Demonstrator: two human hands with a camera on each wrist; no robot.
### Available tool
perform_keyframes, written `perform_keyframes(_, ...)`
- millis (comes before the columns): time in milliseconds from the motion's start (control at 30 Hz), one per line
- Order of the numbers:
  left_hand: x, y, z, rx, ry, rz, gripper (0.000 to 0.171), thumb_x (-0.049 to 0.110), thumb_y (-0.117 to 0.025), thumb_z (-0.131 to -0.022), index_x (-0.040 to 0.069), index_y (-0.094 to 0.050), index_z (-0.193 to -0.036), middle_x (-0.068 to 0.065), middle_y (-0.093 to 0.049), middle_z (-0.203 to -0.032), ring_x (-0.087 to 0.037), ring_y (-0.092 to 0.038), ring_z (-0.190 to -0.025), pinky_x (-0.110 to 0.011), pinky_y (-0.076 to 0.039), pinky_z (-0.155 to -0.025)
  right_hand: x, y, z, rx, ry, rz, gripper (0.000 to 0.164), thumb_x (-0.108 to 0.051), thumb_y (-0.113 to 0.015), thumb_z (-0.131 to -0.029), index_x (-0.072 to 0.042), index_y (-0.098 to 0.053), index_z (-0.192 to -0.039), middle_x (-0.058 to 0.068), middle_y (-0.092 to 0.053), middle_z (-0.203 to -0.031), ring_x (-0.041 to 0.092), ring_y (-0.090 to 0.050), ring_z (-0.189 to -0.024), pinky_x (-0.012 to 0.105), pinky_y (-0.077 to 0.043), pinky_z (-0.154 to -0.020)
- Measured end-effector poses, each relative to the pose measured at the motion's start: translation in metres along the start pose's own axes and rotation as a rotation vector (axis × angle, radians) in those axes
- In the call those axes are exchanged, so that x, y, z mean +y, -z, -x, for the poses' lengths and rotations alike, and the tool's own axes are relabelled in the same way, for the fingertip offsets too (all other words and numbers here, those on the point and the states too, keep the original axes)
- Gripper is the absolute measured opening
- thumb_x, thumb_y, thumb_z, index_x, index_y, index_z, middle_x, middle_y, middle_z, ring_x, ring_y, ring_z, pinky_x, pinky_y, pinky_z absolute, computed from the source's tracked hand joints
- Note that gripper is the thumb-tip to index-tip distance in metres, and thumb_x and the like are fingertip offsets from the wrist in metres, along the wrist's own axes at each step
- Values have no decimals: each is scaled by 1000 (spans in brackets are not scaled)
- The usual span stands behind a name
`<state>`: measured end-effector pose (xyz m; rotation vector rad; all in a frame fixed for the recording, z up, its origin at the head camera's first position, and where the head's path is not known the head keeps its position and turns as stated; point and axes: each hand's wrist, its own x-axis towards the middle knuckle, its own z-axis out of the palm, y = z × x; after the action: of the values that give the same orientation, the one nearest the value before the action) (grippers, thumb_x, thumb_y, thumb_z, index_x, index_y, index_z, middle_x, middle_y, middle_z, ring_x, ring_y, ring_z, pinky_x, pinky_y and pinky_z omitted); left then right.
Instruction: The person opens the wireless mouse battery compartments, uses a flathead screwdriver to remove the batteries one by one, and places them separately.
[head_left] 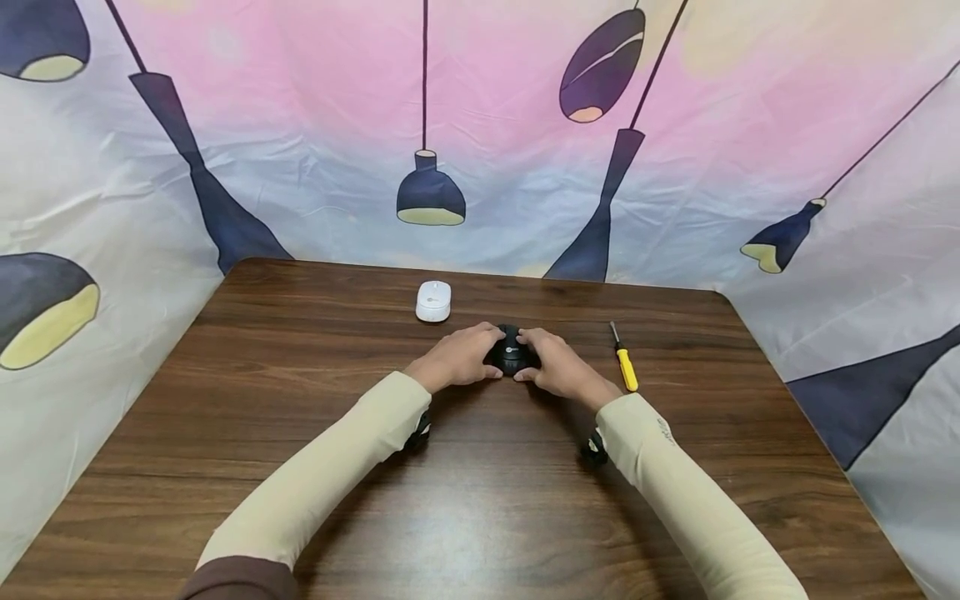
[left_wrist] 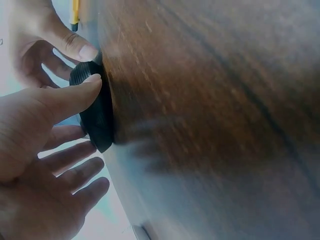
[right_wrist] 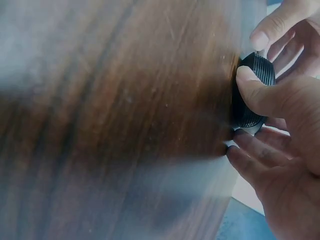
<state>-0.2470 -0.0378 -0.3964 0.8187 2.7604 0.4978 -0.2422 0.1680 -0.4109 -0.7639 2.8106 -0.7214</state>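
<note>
A black computer mouse (head_left: 512, 350) with a small pale logo is at the middle of the brown wooden table, between both hands. From its left side my left hand (head_left: 463, 357) grips it, thumb at the near end and fingers toward the far side. My right hand (head_left: 558, 364) holds the opposite side in much the same way. The left wrist view shows the mouse (left_wrist: 95, 107) edge-on, the left thumb pressed to its ribbed side. In the right wrist view, the right thumb lies across the mouse (right_wrist: 255, 107); its underside is hidden.
Behind and left of the hands lies a white computer mouse (head_left: 433, 302). A screwdriver with a yellow handle (head_left: 627, 370) rests to the right of the right hand. The wooden table (head_left: 247, 367) ends at a patterned cloth backdrop (head_left: 510, 192) hanging at the back and sides.
</note>
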Motion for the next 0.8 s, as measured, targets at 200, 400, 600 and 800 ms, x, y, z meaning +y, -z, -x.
perform_keyframes(200, 2, 1, 9, 2, -12, 9, 59, 29, -74, -95, 4, -51, -145, -13, -45, -153, -33, -52, -132, -50, -49, -106, -5, -2, 7, 4, 71, 38, 62, -14, -80, -89, 8, -50, -139, 23, -53, -137, 33, -58, -119, 45, -53, -102)
perform_keyframes(400, 2, -3, 16, 13, -38, 26, 58, 27, -79, -91, 5, -54, -138, -12, -54, -143, -30, -57, -122, -46, -53, -100, -9, -4, 13, 16, 144, 56, 59, -15, -80, -89, 5, -53, -138, 22, -53, -137, 32, -58, -119, 45, -55, -100)
perform_keyframes(600, 2, -8, 20, 53, -73, 38, 57, 26, -85, -85, 4, -56, -130, -12, -57, -137, -29, -60, -116, -44, -54, -98, -9, -7, 18, 25, 202, 83, 58, -18, -79, -91, 4, -54, -138, 21, -54, -137, 32, -59, -120, 44, -56, -98)
perform_keyframes(800, 0, -11, 25, 91, -106, 23, 52, 25, -86, -84, 7, -57, -123, -9, -61, -125, -24, -62, -105, -40, -56, -89, -11, -9, 23, 27, 231, 31, 56, -18, -76, -94, 2, -52, -141, 20, -54, -139, 29, -61, -118, 41, -58, -96)
